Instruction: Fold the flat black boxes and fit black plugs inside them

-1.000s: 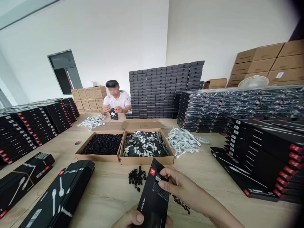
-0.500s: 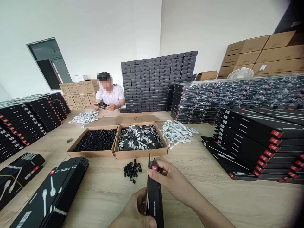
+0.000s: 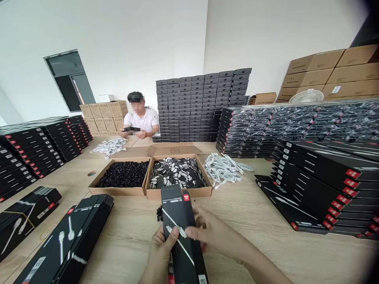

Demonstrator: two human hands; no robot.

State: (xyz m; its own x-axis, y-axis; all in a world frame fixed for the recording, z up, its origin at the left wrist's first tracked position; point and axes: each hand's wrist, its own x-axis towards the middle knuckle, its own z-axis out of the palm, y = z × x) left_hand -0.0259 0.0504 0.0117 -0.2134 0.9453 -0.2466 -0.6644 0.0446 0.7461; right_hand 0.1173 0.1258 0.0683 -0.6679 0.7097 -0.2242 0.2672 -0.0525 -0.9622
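The left hand [image 3: 160, 254] clasps a tall black cable box [image 3: 177, 225], thumb pressed on its front and forearm rising from below. The box stands slightly tilted, held within the left fingers and just beside the right hand [image 3: 214, 234]. Its fingers [image 3: 197, 233] are blurred, probably open and brushing the box's edge. A firm left grip steadies the box above the table [image 3: 133, 244].
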